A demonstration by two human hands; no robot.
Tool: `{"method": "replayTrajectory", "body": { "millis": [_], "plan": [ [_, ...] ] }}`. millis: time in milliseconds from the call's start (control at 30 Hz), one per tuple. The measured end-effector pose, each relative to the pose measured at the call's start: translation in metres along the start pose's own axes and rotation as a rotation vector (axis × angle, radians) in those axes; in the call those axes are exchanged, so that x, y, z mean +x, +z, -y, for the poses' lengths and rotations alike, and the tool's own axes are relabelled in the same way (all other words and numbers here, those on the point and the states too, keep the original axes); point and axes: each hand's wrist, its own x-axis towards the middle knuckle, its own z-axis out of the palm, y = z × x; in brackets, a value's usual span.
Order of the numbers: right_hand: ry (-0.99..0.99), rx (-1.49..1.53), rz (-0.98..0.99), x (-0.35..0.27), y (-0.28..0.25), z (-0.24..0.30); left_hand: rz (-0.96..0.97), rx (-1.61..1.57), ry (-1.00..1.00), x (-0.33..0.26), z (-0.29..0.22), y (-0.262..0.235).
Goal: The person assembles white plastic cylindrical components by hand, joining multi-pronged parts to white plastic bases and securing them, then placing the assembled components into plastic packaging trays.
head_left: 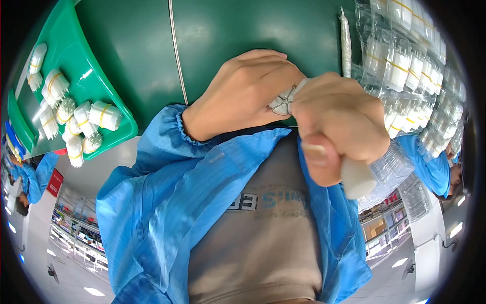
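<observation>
Close together in front of my chest, both my hands are closed. My left hand (248, 86) has its fingers curled around a white piece (281, 105) crossed by dark, wire-like lines; only its end shows between the hands. Against it presses my right hand (344, 111), a fist around a white rod-like thing (357, 178) whose blunt end sticks out below the thumb. The rest of both held things is hidden by my fingers. Left of my hands, a green tray (109, 83) holds several white bundles (105, 115) tied with yellow bands.
Clear plastic trays (374, 66) with more banded white bundles are stacked at the right. A narrow pale wrapped strip (346, 45) lies beside them on the green table (263, 25). A thin pale cord (176, 45) crosses the table. Blue-sleeved people (430, 164) work on both sides.
</observation>
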Motion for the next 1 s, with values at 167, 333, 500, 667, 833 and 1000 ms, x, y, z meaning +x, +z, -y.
{"method": "replayTrajectory", "body": {
  "millis": [167, 333, 500, 667, 833, 1000],
  "plan": [
    [0.138, 0.065, 0.096, 0.002, -0.026, 0.028, -0.045, 0.079, -0.112, -0.010, -0.001, -0.014],
    [0.184, 0.074, 0.121, 0.004, -0.028, 0.024, 0.041, 0.066, -0.007, -0.008, 0.005, -0.017],
    [0.302, 0.274, -0.037, -0.006, -0.021, 0.018, 0.017, 0.026, -0.046, -0.008, 0.005, -0.014],
    [0.317, 0.117, 0.073, 0.008, -0.020, 0.022, 0.013, 0.031, -0.001, -0.006, 0.005, -0.015],
    [0.175, -0.144, 0.001, 0.009, 0.012, 0.012, -0.014, 0.028, -0.011, -0.008, 0.005, -0.012],
    [0.132, -0.149, -0.056, 0.010, 0.013, 0.009, -0.033, 0.030, -0.030, -0.006, 0.003, -0.016]
  ]
}}
